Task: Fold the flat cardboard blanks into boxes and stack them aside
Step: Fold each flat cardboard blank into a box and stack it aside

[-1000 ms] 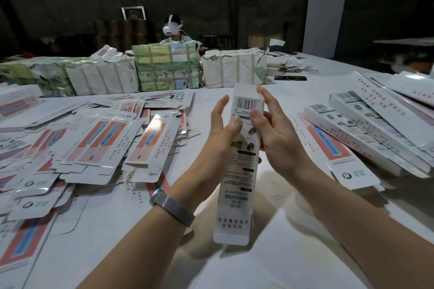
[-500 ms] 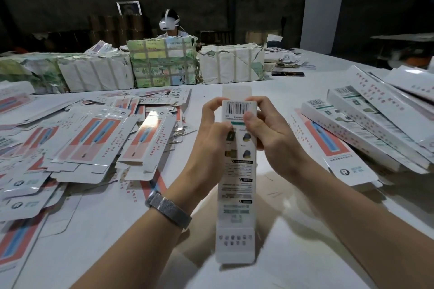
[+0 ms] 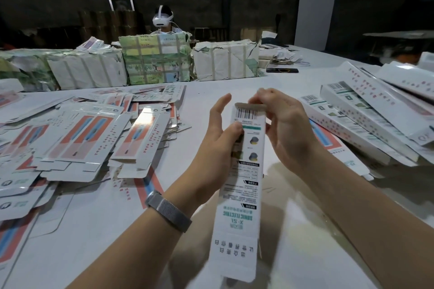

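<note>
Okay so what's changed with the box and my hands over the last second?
The top flap of the box, standing straight up half a second ago, is now bent over by the right hand, whose fingers curl on it. The left hand keeps its thumb on the box's front, its fingers now spread straighter. Unchanged: the flat blanks on the left and the folded boxes on the right.

The box (image 3: 244, 171) is printed white cardboard with a slight sheen; the flat blanks (image 3: 77, 134) look glossy. The watch band (image 3: 168, 211) is woven metal mesh.
</note>
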`<action>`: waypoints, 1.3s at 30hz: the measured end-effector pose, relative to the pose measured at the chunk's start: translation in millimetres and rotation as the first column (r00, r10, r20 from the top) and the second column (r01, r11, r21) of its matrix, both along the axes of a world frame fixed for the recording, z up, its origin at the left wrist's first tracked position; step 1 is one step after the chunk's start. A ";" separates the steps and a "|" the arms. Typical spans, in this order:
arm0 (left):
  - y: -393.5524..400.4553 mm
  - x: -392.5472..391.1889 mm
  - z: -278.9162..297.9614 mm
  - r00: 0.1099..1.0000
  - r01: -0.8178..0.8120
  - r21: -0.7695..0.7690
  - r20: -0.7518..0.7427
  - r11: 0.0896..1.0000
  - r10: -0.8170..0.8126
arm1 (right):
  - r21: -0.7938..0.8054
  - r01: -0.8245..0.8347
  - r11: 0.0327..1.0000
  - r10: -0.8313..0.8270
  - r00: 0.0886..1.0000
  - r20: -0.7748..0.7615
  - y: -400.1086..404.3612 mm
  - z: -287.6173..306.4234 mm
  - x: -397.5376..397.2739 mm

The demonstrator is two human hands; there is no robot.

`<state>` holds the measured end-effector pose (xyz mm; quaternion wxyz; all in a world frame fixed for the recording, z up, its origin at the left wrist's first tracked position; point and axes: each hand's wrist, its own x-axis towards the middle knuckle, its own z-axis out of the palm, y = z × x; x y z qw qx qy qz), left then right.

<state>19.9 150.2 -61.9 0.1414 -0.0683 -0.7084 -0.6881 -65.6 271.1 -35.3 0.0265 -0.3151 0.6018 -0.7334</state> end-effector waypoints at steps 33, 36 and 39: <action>-2.2 2.6 3.4 1.000 -0.028 -0.024 -0.010 0.999 0.028 | 0.195 -0.009 0.981 0.027 0.996 -0.088 10.5 0.2 -1.0; -4.0 0.8 1.7 0.995 -0.093 -0.009 -0.027 0.996 0.093 | 0.163 -0.081 0.983 0.089 0.995 -0.040 6.1 -1.9 4.6; -6.6 -1.5 -0.4 0.993 -0.116 -0.014 -0.040 0.993 0.115 | 0.146 -0.150 0.978 0.151 0.989 0.006 4.5 -2.7 8.6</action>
